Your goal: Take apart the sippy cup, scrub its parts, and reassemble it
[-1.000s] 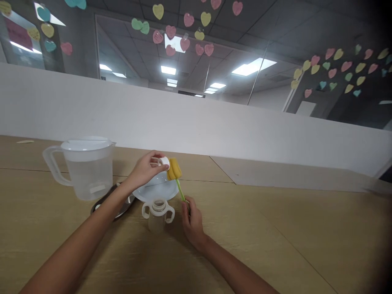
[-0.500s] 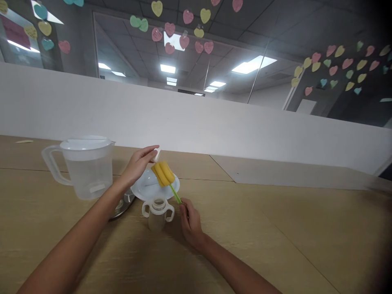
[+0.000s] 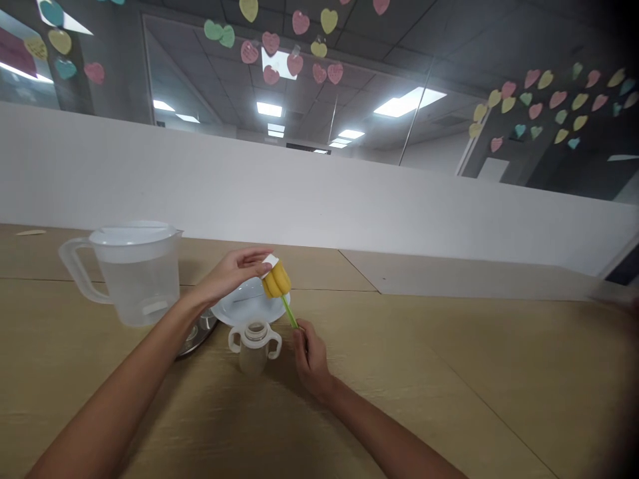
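My right hand grips the green handle of a bottle brush, its yellow sponge head pointing up and to the left. My left hand is closed on a small white piece, pressed against the top of the sponge; its exact kind I cannot make out. Below the brush stands a clear baby bottle with two white handles and an uncovered mouth. Just behind the bottle is a white bowl, partly hidden by the hand and the brush.
A lidded clear pitcher holding water stands at the left. A shiny metal tray lies partly under my left forearm, with small things on it. Behind the wooden table runs a low white wall below glass with heart-shaped notes.
My left hand has moved right, bringing the white piece from just above the sponge onto its top. The brush head has tilted slightly more upright. The view has shifted a little.
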